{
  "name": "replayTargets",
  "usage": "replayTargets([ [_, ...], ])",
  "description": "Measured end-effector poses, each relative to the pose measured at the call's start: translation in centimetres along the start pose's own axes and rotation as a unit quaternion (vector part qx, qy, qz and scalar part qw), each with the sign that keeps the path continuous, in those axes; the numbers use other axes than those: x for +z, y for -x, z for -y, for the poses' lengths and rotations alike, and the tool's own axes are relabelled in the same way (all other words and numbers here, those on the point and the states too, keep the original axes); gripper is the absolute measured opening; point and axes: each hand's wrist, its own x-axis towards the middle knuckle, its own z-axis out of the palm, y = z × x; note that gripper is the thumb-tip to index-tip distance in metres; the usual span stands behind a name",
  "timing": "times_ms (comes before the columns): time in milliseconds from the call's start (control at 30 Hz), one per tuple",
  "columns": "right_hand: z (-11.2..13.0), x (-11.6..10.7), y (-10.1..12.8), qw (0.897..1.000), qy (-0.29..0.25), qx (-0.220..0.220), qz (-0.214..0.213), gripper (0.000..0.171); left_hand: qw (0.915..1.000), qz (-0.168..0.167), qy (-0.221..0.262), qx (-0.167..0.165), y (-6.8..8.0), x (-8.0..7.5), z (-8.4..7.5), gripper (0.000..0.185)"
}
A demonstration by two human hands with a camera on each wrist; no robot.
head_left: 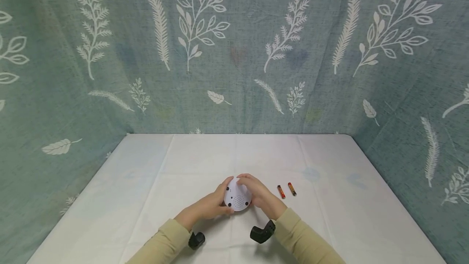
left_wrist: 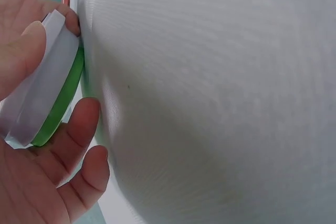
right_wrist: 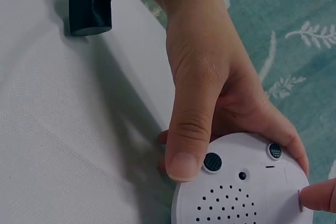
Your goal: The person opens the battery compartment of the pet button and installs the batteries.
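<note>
A round white device is held just above the white table near the front edge, its underside up, showing small holes and dark rubber feet. My left hand grips its left side, thumb on the underside. My right hand curls over its far right edge. In the left wrist view the device shows a green band round its rim, between the thumb and fingers of my left hand. The right wrist view shows the perforated underside, my left hand's thumb pressed beside a foot, and a right fingertip at a tab on the rim.
Two small orange and black batteries lie side by side just right of my right hand. A teal cloth with white leaf prints walls the table at the back and both sides.
</note>
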Motion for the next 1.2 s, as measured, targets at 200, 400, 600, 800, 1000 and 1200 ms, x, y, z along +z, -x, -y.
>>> replayTargets([
  [200,0.2,0.4,0.0,1.000,-0.001,0.008,-0.024,0.036,0.9992,-0.014,-0.036,0.002,0.1,0.1,-0.4,0.091],
  [400,0.4,0.8,0.2,0.999,-0.026,0.011,-0.043,0.052,0.9963,-0.026,-0.082,0.006,0.3,0.3,-0.9,0.089],
  [600,0.2,1.0,0.4,0.997,-0.066,0.004,-0.050,0.055,0.9927,-0.033,-0.115,0.007,0.5,0.5,-1.3,0.089],
  [800,0.3,1.2,0.6,0.994,-0.093,0.007,-0.054,0.048,0.9913,-0.038,-0.126,0.001,0.5,0.5,-1.4,0.090],
  [1000,0.2,0.8,0.7,0.994,-0.100,0.010,-0.036,0.050,0.9923,-0.034,-0.119,0.000,0.3,0.2,-1.1,0.089],
  [1200,-0.2,0.1,0.5,0.994,-0.107,0.016,-0.004,0.050,0.9966,-0.020,-0.080,-0.009,0.0,-0.1,-0.8,0.091],
])
